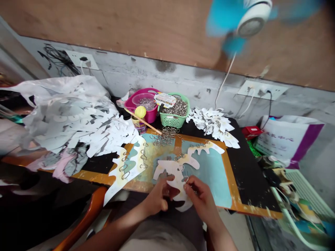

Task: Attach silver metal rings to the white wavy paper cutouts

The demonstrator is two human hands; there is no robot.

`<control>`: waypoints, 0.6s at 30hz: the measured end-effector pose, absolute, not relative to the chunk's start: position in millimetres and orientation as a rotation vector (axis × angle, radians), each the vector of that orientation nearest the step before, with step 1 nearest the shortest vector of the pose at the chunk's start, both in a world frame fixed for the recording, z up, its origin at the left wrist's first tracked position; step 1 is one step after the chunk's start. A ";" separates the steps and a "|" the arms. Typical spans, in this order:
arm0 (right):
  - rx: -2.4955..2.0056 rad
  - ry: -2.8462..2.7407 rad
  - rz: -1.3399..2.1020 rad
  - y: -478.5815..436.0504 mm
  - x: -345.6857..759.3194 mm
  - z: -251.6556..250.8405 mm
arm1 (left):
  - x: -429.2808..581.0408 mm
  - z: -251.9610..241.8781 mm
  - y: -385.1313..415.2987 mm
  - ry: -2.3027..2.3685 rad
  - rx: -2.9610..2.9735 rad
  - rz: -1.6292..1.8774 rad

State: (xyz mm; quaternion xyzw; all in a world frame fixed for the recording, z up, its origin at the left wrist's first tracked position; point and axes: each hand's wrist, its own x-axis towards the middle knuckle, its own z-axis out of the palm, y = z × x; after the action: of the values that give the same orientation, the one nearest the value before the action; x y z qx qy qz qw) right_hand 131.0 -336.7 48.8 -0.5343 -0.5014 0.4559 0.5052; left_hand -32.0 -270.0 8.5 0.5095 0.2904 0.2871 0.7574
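A white scalloped card cutout (176,177) lies on a teal-painted board (213,177), linked to other cutouts by metal rings. My left hand (159,196) grips its lower left side between thumb and fingers. My right hand (200,199) pinches a small metal ring (186,179) at the cutout's edge. Another linked cutout (131,167) with several rings stretches to the left, and a tangle of loose rings (164,136) lies at the board's far edge.
Beyond the board stand a green basket of metal rings (174,116) and a pink basket (141,106). Piles of white cutouts rise at left (73,120) and far right (213,125). A blue fan (239,24) hangs above. A plastic bag (288,139) stands right, an orange chair arm (86,216) lower left.
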 end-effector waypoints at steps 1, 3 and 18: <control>-1.300 -1.235 1.075 -337.6 129.9 48.1 | -32.1 9.4 -268.3 0.660 1.082 0.645; -1.299 -1.280 1.053 -339.4 129.1 47.2 | -30.4 13.9 -265.3 0.726 1.083 0.644; -1.091 -0.859 1.392 -335.3 134.5 33.6 | -21.5 11.7 -271.9 0.632 1.354 0.385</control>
State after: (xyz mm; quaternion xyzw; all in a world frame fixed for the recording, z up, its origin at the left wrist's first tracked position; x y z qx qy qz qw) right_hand 134.5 -335.3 33.6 -0.4618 -0.3635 0.5893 0.5544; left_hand -21.5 -271.9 11.7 0.6117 0.2856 0.1739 0.7169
